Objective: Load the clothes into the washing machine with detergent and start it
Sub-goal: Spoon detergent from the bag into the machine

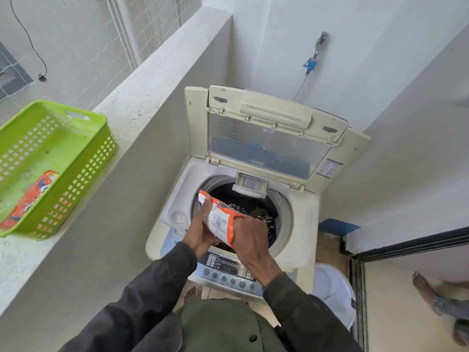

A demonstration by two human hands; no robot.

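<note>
A cream top-loading washing machine [302, 219] stands in the corner with its lid [269, 138] raised. Dark patterned clothes [256, 209] lie in its drum. Over the drum's near edge I hold an orange and white detergent packet [220, 219] with both hands. My left hand [200, 229] grips its left side and upper end. My right hand [250, 235] grips its lower right end. A small drawer [250, 185] juts out at the drum's far rim. The control panel [228, 273] lies below my wrists.
A green plastic basket [83, 179] sits on the concrete ledge [142, 97] at left, with another orange packet [30, 196] inside. A tap [316, 54] is on the back wall. A white laundry basket [335, 293] stands right of the machine. Another person's bare foot [426, 288] shows at the doorway.
</note>
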